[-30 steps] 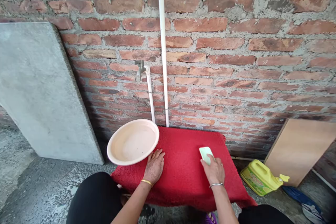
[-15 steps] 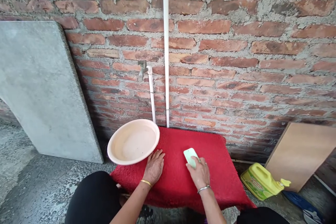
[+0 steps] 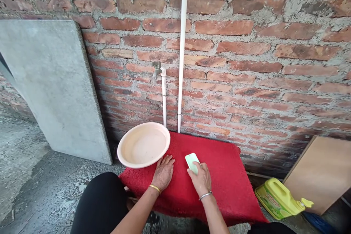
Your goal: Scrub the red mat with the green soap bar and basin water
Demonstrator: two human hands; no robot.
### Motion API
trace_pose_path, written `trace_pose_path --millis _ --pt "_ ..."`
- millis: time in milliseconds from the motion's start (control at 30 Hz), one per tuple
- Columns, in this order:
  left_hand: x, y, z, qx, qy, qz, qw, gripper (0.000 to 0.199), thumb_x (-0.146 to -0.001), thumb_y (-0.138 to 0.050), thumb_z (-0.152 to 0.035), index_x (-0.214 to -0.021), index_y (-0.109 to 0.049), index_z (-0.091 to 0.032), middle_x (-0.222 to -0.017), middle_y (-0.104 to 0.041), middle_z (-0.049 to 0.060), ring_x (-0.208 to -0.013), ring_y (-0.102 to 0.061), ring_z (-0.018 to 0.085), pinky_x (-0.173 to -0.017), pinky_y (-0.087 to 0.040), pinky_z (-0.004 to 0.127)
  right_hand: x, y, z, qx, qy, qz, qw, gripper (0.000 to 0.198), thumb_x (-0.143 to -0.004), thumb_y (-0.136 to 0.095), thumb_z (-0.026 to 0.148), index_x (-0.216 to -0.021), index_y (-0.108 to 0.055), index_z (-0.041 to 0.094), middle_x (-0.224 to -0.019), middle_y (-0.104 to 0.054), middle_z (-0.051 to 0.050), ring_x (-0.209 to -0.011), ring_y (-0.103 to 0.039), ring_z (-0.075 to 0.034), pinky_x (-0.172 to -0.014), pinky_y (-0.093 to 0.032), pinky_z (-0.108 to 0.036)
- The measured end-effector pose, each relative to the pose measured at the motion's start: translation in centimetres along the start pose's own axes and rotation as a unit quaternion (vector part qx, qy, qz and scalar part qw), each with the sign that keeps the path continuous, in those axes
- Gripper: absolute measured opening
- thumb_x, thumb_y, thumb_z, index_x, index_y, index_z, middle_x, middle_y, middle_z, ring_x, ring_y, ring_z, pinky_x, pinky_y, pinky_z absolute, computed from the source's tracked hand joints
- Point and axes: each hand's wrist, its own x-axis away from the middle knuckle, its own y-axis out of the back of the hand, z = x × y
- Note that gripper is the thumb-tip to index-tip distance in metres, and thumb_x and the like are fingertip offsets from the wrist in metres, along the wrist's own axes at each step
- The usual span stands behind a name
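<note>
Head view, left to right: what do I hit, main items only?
Grey slab → pale basin → left hand → pale green block held in the right hand → yellow jug → tan board.

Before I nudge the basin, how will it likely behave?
The basin will probably hold its shape, since its rim looks smooth and moulded; feel light, as it looks like thin plastic; and perhaps tip leftward, as it seems to overhang the red cloth.
</note>
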Motion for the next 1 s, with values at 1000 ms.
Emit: trace_pose_path --millis 1000 --pt "0.1 0.4 -1.5 0.067 0.032 0.050 0.996 0.043 -0.093 -0.042 -0.020 -0.134 -0.057 -0.019 -0.149 -0.049 0.010 -0.139 -0.040 0.026 -0.115 -0.032 0.048 -3.1 3.7 -10.0 0.015 -0.212 -0.067 0.975 0.067 -0.078 -0.048 0.065 -0.126 -0.064 0.022 -0.095 -0.063 -0.014 -0.098 -0.061 -0.035 -0.088 -0.049 -0.049"
